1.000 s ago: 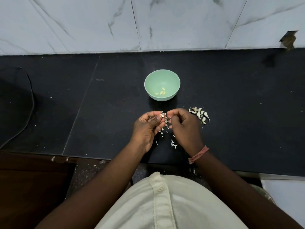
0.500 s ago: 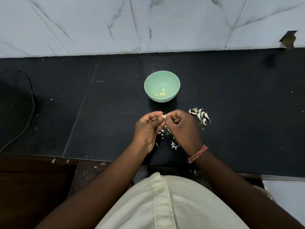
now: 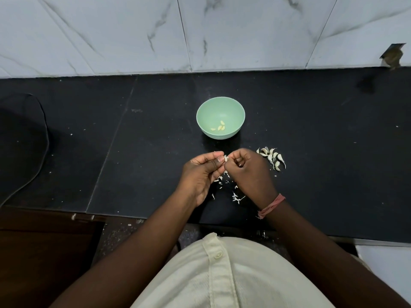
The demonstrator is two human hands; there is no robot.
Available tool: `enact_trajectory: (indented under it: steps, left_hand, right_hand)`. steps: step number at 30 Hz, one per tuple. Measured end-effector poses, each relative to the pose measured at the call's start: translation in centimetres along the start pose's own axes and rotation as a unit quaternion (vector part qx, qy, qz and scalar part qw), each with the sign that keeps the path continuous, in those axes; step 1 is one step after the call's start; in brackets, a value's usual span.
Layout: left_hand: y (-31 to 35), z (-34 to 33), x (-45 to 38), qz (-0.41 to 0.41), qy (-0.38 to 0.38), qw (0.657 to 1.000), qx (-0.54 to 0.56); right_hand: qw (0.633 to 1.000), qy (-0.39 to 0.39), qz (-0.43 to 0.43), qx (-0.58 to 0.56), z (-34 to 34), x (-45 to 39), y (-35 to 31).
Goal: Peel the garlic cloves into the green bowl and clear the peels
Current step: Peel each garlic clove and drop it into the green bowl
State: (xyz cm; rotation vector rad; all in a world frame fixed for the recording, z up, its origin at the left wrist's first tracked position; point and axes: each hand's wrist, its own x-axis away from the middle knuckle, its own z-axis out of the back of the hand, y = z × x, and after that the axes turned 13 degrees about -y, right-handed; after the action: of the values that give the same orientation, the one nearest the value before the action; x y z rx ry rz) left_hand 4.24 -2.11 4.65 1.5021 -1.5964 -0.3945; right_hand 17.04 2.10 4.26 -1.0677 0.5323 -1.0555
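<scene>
A green bowl stands on the black counter, with a few peeled cloves inside. Just in front of it, my left hand and my right hand meet and pinch one small garlic clove between their fingertips; most of the clove is hidden. A small pile of unpeeled cloves lies right of my right hand. White peel scraps are scattered on the counter under and between my hands.
The black counter runs left to right, with a marble tiled wall behind it. A dark rounded object lies at the far left. The counter's front edge is near my body, with peel bits on the floor below.
Both hands stay together on the clove, with only small finger movements. The bowl and the clove pile have not moved.
</scene>
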Motion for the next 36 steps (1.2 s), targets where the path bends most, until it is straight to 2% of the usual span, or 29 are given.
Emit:
enact_trajectory:
  steps: [7,14,20,26,36]
  left_hand:
    - [0.3,0.0,0.1,0.002,-0.033,0.999,-0.028]
    - [0.1,0.1,0.1,0.0,-0.041,0.999,-0.017]
    - [0.2,0.2,0.2,0.014,-0.054,0.998,-0.008]
    - [0.0,0.9,0.0,0.001,-0.042,0.997,0.072]
    - [-0.1,1.2,0.1,-0.023,-0.015,1.0,0.012]
  right_hand:
    - [0.999,0.008,0.009,0.036,-0.2,-0.2,0.2]
    - [0.999,-0.021,0.02,-0.034,-0.2,-0.2,0.6]
    - [0.999,-0.026,0.023,-0.041,-0.7,-0.4,0.7]
    - [0.992,-0.041,0.022,-0.114,-0.4,-0.3,0.4]
    - [0.988,-0.063,0.024,-0.136,-0.1,-0.3,0.1]
